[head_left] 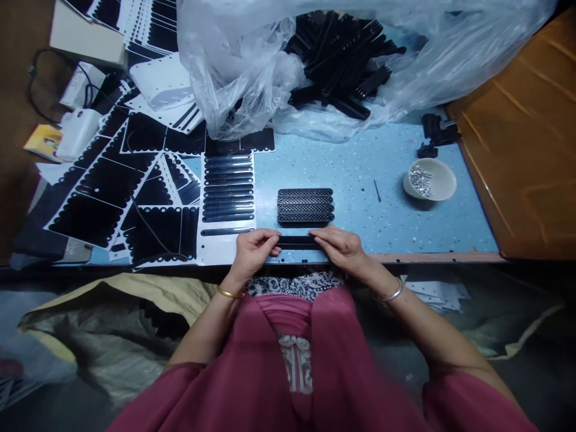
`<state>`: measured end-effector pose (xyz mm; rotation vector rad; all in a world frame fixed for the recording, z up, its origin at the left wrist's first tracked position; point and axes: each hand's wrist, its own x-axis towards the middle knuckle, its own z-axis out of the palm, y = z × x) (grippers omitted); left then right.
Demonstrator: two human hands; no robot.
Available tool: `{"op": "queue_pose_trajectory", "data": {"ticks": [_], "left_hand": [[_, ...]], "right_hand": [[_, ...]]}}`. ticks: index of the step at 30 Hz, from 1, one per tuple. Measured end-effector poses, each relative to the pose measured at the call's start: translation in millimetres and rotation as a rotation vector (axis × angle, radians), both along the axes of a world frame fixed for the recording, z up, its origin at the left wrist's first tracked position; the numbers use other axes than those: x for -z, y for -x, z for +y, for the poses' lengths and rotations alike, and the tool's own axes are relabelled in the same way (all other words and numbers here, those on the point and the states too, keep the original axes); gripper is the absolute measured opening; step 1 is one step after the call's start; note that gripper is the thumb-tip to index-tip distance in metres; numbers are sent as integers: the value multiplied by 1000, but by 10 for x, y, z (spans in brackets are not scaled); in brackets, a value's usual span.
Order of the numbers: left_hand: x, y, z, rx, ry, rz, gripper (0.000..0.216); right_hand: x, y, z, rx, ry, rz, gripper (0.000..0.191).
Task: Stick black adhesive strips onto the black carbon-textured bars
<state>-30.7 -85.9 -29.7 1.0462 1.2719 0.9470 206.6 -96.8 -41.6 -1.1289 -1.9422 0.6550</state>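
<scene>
My left hand and my right hand pinch the two ends of a narrow black strip at the near edge of the blue table. Both hands have their fingers closed on it. Just beyond the strip lies a small stack of black perforated strips. To the left of my left hand is a white backing sheet carrying rows of black strip stickers.
A clear plastic bag full of black strips lies at the back. A white bowl of small shiny pieces stands at the right, near a black clip. Used sticker sheets cover the left side. An orange board borders the right.
</scene>
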Motion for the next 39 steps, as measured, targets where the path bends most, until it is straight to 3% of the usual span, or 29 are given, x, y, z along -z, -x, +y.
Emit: {"op": "queue_pose_trajectory", "data": {"ticks": [5,7,18,22,25,29,31,33,35,37,39], "left_hand": [[19,-9,-7,-11,-16,-4,24],[24,-10,-12,-7,-21,3,23],[64,-14,-21,-3,-8,-7,24],[94,-17,-94,53,9,27,29],[53,146,-129,32,-243,286,32],[-53,651,-238,15,-689,808,46],[-36,932,-338,108,-732,997,64],[42,1152,-471,226,-717,1103,60],[139,1273,-634,271,-726,1136,51],[204,1292,-809,238,-757,1125,59],[198,1241,-978,185,-766,1100,62]], "right_hand": [[-22,-138,-208,433,108,142,23],[-21,-189,-277,533,155,197,22],[37,64,-178,444,67,-119,29],[72,76,-178,431,21,-174,41],[164,51,-182,464,-63,-216,43],[236,-20,-211,506,-121,-263,45],[173,-44,-252,566,-155,-282,43],[22,9,-319,596,-222,-292,35],[-178,194,-400,494,-290,-267,21],[-344,518,-465,225,-288,-168,14],[-392,918,-481,-82,-249,-100,24]]}}
